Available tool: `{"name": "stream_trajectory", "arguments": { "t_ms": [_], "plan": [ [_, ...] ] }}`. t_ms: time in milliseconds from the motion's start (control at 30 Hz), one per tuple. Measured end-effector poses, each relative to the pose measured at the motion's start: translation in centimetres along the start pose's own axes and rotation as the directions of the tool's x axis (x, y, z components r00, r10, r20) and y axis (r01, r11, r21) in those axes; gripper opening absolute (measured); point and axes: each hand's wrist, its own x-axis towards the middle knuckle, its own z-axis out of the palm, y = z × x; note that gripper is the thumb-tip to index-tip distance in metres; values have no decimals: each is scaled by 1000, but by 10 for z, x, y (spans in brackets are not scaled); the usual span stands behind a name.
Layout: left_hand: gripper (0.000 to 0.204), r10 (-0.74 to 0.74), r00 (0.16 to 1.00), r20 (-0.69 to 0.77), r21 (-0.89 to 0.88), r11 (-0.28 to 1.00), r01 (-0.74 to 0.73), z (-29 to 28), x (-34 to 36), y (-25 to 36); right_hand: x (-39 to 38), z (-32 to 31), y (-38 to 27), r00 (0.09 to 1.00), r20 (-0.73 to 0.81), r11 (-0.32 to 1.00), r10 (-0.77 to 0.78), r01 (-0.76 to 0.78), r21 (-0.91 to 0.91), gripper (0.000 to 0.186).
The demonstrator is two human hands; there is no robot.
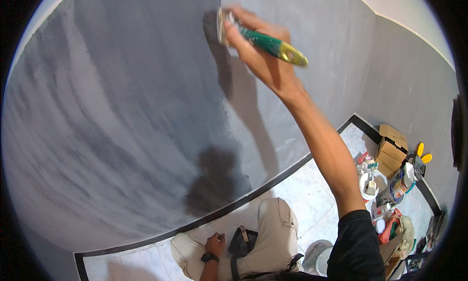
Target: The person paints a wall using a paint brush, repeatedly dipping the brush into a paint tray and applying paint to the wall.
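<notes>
High on the grey wall (161, 86), my right hand (263, 49) grips a paintbrush (265, 42) with a green and yellow handle. Its bristles press against the wall where dark grey paint borders a lighter grey part. The hand is slightly blurred. Down at the lower middle, my left hand (214, 244) rests by my left thigh, its fingers curled in, and I see nothing in them. Between my legs is a small dark container (239, 246) with a handle-like stick (244, 233) lying across it.
A black skirting strip (204, 215) runs along the wall's foot above pale floor tiles (312, 188). To the right stand a cardboard box (391, 151), a white tub with a brush (369, 188), several paint cans (392, 190) and rags (402, 237). A bucket (319, 259) sits beside my right leg.
</notes>
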Motion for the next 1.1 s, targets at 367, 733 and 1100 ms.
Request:
{"name": "stream_trajectory", "arguments": {
  "t_ms": [367, 733, 1100],
  "plan": [
    [13, 102, 960, -259, -713, 650, -261, -119, -25, 84, -220, 19, 42, 912, 296, 943, 284, -210, -260, 38],
    [11, -125, 858, -499, -203, 979, 24, -172, -159, 101, -563, -24, -9, 4, 808, 381, 589, -883, -274, 17],
    [23, 229, 906, -357, -270, 903, -334, -203, -211, 39, -674, 15, -63, 77, 711, 617, 699, -568, -545, 25]
  ]
}}
